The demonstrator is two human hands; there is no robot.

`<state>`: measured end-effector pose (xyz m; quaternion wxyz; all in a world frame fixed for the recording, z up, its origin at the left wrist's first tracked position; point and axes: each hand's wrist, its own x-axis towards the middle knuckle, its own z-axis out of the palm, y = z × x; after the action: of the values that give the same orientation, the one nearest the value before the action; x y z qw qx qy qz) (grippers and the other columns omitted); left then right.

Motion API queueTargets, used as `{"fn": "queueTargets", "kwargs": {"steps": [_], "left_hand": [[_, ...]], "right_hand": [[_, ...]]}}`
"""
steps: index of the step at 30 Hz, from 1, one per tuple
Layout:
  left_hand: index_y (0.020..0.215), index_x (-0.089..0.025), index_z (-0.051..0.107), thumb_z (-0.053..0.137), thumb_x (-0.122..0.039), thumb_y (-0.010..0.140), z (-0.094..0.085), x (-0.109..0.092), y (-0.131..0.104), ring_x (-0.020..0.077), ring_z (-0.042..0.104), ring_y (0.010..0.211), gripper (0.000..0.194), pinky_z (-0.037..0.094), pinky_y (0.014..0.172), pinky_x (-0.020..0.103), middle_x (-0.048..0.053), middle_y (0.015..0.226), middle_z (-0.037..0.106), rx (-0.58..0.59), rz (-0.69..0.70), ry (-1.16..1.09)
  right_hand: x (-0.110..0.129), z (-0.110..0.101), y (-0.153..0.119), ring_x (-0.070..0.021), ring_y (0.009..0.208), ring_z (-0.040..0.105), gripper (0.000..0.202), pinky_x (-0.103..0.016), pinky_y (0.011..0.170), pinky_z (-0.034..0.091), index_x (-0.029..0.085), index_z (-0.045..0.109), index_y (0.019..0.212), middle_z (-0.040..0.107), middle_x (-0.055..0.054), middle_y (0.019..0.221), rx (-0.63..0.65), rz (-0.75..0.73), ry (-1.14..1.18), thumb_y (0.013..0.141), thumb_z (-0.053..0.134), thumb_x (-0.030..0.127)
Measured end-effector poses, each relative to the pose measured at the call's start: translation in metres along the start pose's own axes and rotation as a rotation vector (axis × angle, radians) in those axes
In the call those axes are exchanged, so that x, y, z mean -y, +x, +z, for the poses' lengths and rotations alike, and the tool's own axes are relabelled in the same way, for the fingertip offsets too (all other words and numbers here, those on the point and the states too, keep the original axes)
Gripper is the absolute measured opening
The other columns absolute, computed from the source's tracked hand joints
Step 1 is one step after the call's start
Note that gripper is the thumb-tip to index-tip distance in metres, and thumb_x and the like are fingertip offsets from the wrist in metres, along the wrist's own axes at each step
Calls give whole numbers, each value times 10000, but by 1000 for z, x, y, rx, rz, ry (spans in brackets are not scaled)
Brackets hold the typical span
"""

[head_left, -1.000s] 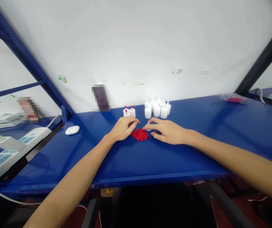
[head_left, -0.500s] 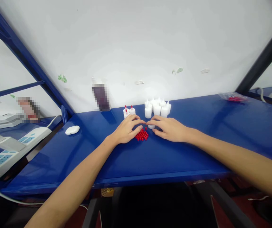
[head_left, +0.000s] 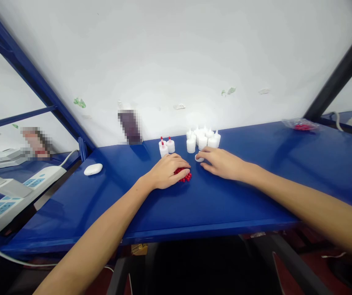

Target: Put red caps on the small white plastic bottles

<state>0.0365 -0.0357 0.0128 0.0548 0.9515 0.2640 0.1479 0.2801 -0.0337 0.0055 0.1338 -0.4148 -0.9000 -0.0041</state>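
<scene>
Capping step judged in hand. Left hand (head_left: 168, 175) laid, fingers curled, over red caps (head_left: 186, 177) on desk (head_left: 256, 205); grip hidden. White bottle (head_left: 199, 158) pinched by right hand (head_left: 222, 164). Next: cap to be picked, seated on bottle.

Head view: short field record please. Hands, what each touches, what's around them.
surface: blue table against a white wall
left hand: palm down over the pile of red caps, covering most of it
right hand: fingertips on a small white bottle; grip state unclear
behind hands: cluster of uncapped white bottles; two red-capped bottles
far left: white oval case, power strip
far right: clear bag of red pieces
</scene>
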Motion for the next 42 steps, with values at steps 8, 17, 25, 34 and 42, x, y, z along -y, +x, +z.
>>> {"fn": "queueTargets", "kwargs": {"steps": [8, 17, 25, 34, 42], "left_hand": [[1109, -200, 690, 496, -229, 957, 9, 7, 2, 210, 657, 1026, 248, 511, 944, 390, 64, 1104, 719, -395, -90, -137], [1193, -196, 644, 662, -213, 826, 9, -7, 3, 205, 663, 975, 368, 554, 876, 392, 84, 1123, 699, -613, -29, -158], [1203, -194, 629, 660, -206, 802, 7, -10, 0, 190, 654, 951, 402, 569, 819, 357, 90, 1127, 679, -621, 29, -131], [1258, -199, 600, 671, -205, 796, 7, -9, -2, 191, 650, 959, 467, 572, 804, 344, 94, 1166, 658, -632, 38, -106], [1222, -189, 603, 631, -175, 768, 6, -10, -1, 184, 645, 926, 455, 569, 807, 358, 92, 1136, 655, -576, 72, -165]], "right_hand": [[-2, 2, 1, -220, 832, 671, 267, -303, 658, 455, 187, 671, 1149, 690, -91, 1065, -61, -46, -25, 949, 496, 213], [21, 1, 1, -151, 736, 639, 194, -319, 708, 529, 192, 637, 1004, 677, -53, 978, -424, -24, 507, 852, 657, 311], [24, 3, -1, -194, 880, 666, 183, -391, 835, 563, 208, 598, 1007, 670, -62, 1031, -351, -71, 855, 870, 644, 319], [27, -1, -2, -193, 886, 665, 227, -401, 862, 547, 187, 599, 997, 657, -62, 1006, -283, -60, 1010, 853, 681, 341], [33, -2, -3, -182, 870, 671, 200, -381, 844, 559, 191, 598, 957, 647, -49, 974, -227, -103, 1064, 859, 676, 347]]}}
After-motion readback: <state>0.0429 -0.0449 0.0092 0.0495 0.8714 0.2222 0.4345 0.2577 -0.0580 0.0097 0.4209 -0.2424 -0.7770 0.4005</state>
